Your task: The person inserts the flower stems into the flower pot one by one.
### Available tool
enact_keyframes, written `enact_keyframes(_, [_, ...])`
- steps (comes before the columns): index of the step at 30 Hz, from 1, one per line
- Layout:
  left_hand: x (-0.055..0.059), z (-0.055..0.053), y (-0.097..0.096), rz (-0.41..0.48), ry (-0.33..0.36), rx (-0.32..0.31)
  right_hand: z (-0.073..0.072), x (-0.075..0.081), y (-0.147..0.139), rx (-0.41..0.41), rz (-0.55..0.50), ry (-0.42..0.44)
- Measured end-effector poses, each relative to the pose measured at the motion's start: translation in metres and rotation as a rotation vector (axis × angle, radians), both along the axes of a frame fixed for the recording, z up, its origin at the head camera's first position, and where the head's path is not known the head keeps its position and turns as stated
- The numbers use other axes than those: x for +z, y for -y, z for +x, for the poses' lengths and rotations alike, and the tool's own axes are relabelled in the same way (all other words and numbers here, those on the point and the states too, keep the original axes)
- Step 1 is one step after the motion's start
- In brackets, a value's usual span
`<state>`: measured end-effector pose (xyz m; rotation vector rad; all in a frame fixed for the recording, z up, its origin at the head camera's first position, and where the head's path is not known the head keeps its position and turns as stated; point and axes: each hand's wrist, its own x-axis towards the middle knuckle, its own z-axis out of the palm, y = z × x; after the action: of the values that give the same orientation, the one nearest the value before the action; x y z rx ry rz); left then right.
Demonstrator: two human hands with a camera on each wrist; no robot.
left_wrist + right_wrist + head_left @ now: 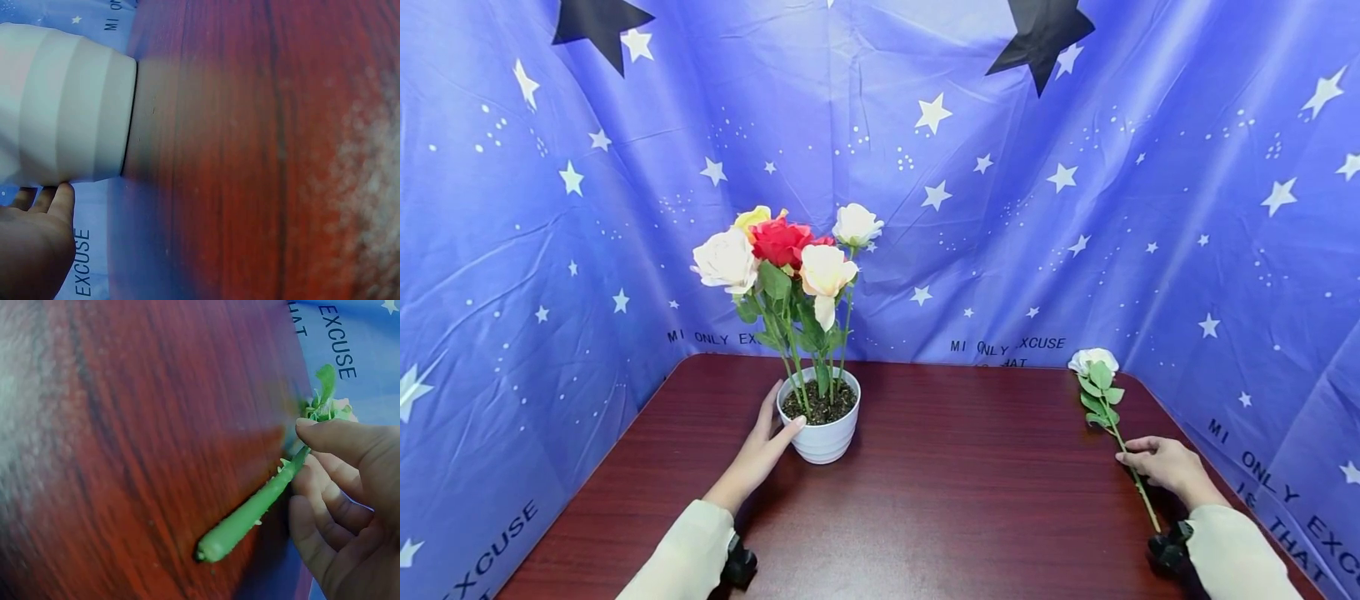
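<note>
A white ribbed flowerpot (823, 442) filled with dark soil stands left of the table's middle. Artificial roses rise from it: a red rose (781, 242), a yellow one behind, and white and cream blooms around them. My left hand (765, 446) holds the pot's left side, thumb at the front rim and fingers spread around the wall. In the left wrist view, the fingertips (62, 194) touch the pot's wall. At the right, my right hand (1168, 467) pinches the green stem (250, 519) of a single white rose (1093, 361) between thumb and fingers. Its bloom points toward the far edge.
The dark red wood-grain table (940, 475) spreads between the two hands. Blue cloth (880, 167) with stars and lettering hangs around its back and both sides. Black star shapes (1043, 37) hang at the top. Black wrist devices (739, 562) are worn below the pale sleeves.
</note>
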<state>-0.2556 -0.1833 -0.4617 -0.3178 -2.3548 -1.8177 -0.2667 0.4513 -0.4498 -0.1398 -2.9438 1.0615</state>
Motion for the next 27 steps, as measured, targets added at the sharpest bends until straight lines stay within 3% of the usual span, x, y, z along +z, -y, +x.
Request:
enact_keyframes(13, [-0.002, -0.001, 0.000, 0.028, -0.025, -0.013, 0.004, 0.003, 0.007, 0.028, 0.006, 0.036])
enact_keyframes(21, [-0.002, -0.001, 0.000, 0.023, -0.019, -0.010, 0.004, 0.006, 0.014, 0.038, 0.010, -0.038])
enact_keyframes(27, [-0.002, -0.001, 0.000, 0.017, -0.013, -0.004, 0.003, 0.017, 0.022, 0.049, 0.020, -0.081])
